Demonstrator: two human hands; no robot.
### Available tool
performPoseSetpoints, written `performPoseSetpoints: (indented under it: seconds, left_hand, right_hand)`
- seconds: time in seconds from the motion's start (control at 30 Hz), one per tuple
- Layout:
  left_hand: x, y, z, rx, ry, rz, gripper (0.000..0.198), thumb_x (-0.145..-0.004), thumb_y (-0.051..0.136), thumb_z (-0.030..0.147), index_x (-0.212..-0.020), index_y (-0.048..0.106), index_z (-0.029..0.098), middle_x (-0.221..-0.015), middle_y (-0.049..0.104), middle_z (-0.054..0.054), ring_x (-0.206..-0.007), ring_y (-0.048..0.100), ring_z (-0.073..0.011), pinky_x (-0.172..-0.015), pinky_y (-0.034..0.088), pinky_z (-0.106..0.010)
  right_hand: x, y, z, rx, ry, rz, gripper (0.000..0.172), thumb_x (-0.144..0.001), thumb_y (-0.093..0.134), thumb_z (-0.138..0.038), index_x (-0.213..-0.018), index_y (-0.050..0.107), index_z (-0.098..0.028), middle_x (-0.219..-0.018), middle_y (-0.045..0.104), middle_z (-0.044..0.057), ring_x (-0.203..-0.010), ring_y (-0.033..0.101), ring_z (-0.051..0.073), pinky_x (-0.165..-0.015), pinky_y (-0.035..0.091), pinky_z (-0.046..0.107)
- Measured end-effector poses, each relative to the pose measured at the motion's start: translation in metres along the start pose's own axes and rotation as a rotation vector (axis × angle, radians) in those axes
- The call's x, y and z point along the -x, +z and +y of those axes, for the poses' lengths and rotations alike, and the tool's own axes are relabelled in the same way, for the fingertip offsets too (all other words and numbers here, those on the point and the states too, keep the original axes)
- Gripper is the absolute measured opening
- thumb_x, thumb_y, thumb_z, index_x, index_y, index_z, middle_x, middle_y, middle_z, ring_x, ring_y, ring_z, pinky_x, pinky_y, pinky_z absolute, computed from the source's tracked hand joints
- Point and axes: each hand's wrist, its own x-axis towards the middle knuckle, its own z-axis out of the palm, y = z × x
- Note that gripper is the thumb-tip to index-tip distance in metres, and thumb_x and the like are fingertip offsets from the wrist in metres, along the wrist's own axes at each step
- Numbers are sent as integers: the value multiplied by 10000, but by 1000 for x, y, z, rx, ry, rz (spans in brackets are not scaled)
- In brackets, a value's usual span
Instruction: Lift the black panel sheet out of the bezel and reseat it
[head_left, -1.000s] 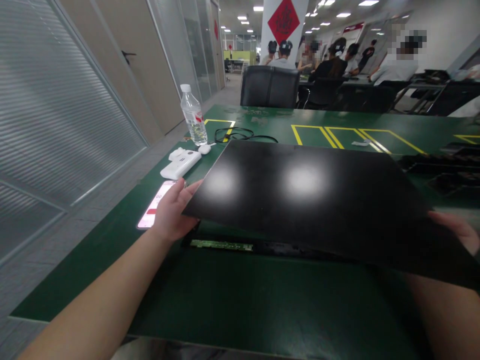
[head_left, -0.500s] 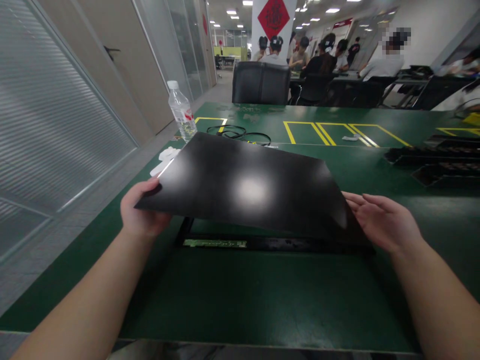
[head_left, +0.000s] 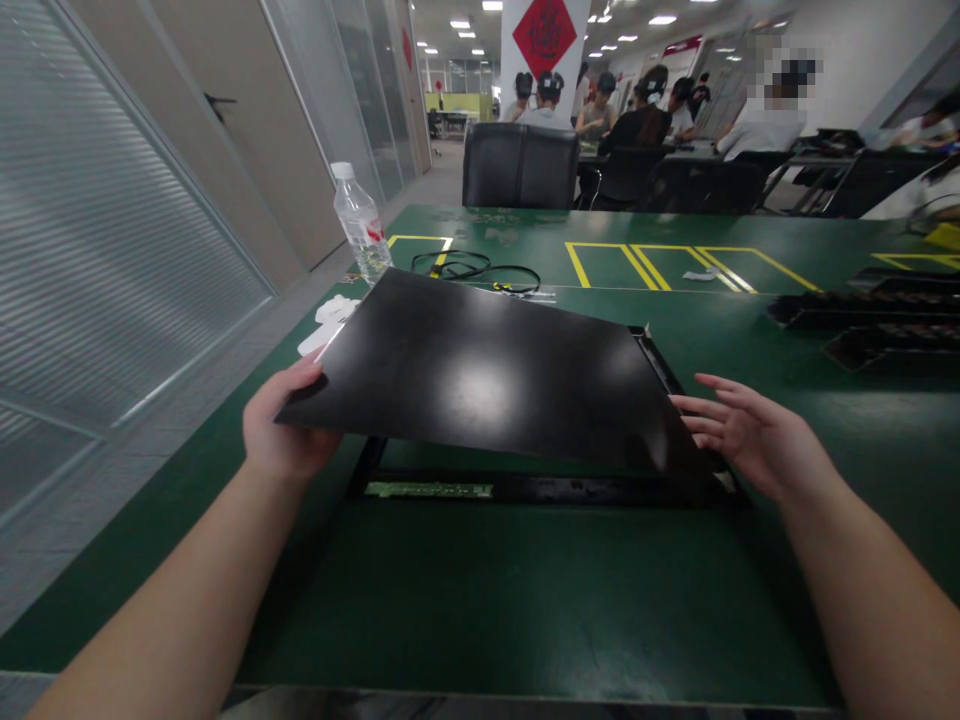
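Observation:
A large, thin black panel [head_left: 480, 375] hangs tilted above a black frame [head_left: 540, 488] that lies on the green table [head_left: 525, 600]. My left hand [head_left: 281, 435] grips the panel's near left corner, thumb on top, and holds that side up. My right hand [head_left: 750, 435] is open, fingers spread, at the panel's near right corner, where the panel comes down to the frame. A green circuit strip [head_left: 427, 490] shows along the frame's front bar.
A water bottle [head_left: 360, 225], a white device [head_left: 326, 322] and a coiled black cable [head_left: 472, 268] lie at the back left. Yellow tape boxes [head_left: 660, 265] mark the table. Black trays [head_left: 870, 325] sit at the right. A black chair [head_left: 519, 166] and several seated people are beyond.
The panel has moved left and come down: its right side now rests at the frame. My right hand has let go of it and opened beside its corner.

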Motion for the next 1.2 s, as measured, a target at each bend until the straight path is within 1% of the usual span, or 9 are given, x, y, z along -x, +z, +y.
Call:
performPoseSetpoints:
  seconds: [0.17,0.27,0.37,0.43,0.53,0.6,0.67,1.1,1.2]
  left_hand:
    - [1,-1,-3,-57,27,-89,556,-676,715,242,-1219,812,180,-836,850,-68,-1062,793,-386,-965,640,-486]
    - [3,-1,-4,-77,42,-93,540,-688,737,269,-1215,818,182,-945,868,-80,-1157,763,-399,-1005,619,-493]
    - [5,-1,-5,-96,47,-87,475,-706,743,297,-1152,837,164,-1082,869,-100,-1231,730,-408,-1045,595,-488]
    - [7,0,-5,-109,43,-93,435,-709,753,319,-1101,849,156,-1115,865,-107,-1263,711,-417,-1063,584,-485]
    - [8,1,-6,-124,23,-113,425,-706,776,330,-1086,853,156,-1119,866,-108,-1286,696,-424,-1079,571,-489]
    - [9,2,-8,-119,18,-130,439,-710,785,316,-1114,850,157,-1107,867,-106,-1288,696,-422,-1087,563,-491]
    - [9,2,-10,-116,18,-152,442,-722,786,301,-1136,848,158,-1093,867,-106,-1290,697,-418,-1089,559,-486]
    - [10,3,-16,-149,-25,-214,401,-721,837,303,-1091,869,152,-1118,870,-97,-1229,740,-395,-1028,586,-426]
    - [9,-1,-18,-153,-44,-230,434,-736,837,308,-1145,864,166,-1113,872,-81,-1202,755,-376,-1005,594,-407]
  right_hand:
    - [0,0,-1,61,-22,20,465,-713,758,-313,-1163,646,-273,-1018,826,117,-775,773,252,-558,585,320]
    - [-1,-1,1,108,-60,23,445,-727,751,-334,-1160,661,-281,-995,830,105,-834,788,264,-605,608,335]
    - [-2,-1,2,131,-91,41,441,-718,757,-345,-1149,686,-279,-960,833,95,-781,758,232,-549,563,289]
    - [-3,-2,2,121,-104,56,449,-690,774,-334,-1128,700,-269,-930,832,98,-662,689,193,-469,487,255]
    - [-4,-1,3,100,-127,85,465,-651,801,-331,-1100,710,-250,-875,828,110,-453,468,108,-366,309,220]
    - [-3,0,3,96,-140,100,480,-630,819,-347,-1087,717,-236,-858,826,122,-394,322,60,-344,207,207]
    - [-2,1,3,89,-150,106,477,-614,828,-355,-1061,724,-225,-856,824,136,-380,264,38,-339,164,202]
    - [-4,-1,6,95,-178,145,361,-623,825,-327,-957,728,-232,-820,808,107,-374,245,28,-333,182,210]
    - [-4,-1,6,100,-179,157,339,-639,814,-321,-952,719,-232,-827,804,103,-374,250,28,-340,193,214]
